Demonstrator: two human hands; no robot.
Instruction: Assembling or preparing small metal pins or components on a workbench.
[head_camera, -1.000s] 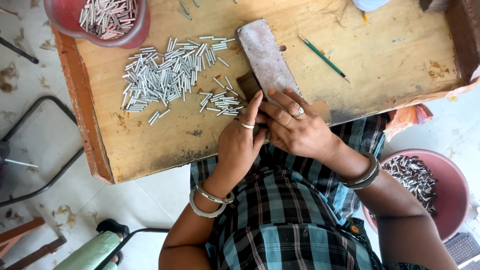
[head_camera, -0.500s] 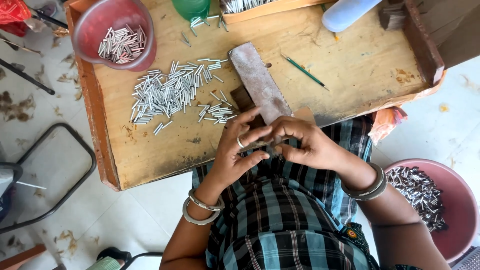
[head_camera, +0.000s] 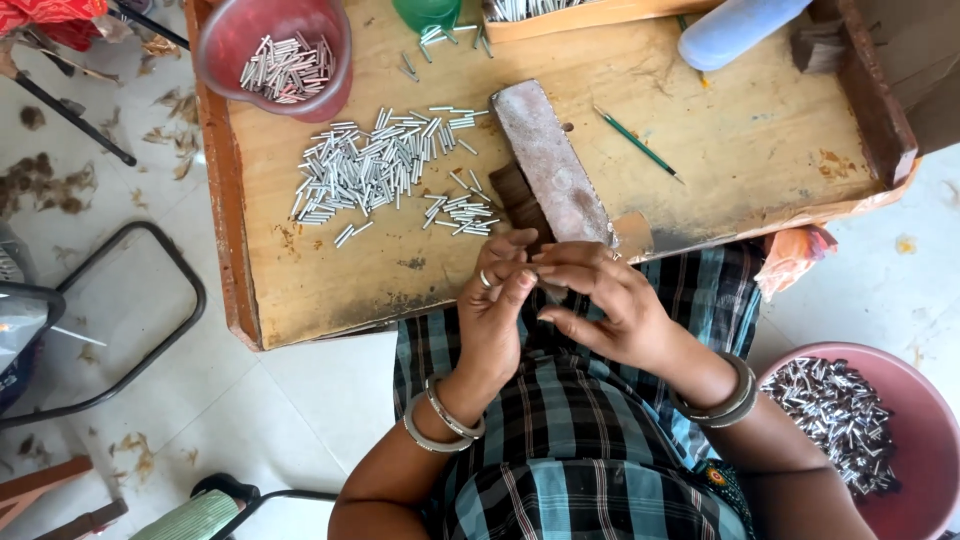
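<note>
Head view: left hand (head_camera: 497, 310), right hand (head_camera: 598, 305) fingertips meet, pinched item perhaps small tube.

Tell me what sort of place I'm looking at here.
Likely a small home or cottage workshop for hand assembly: a low wooden board strewn with short metal tubes, pink tubs holding more, on a tiled floor.

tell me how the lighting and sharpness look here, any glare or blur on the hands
Head view: soft, even daylight with faint shadows under the grey block; the metal tubes on the wooden board are crisp, with only small glints; left hand and right hand are slightly soft at the fingertips; the edges bow a little from the wide lens.
</note>
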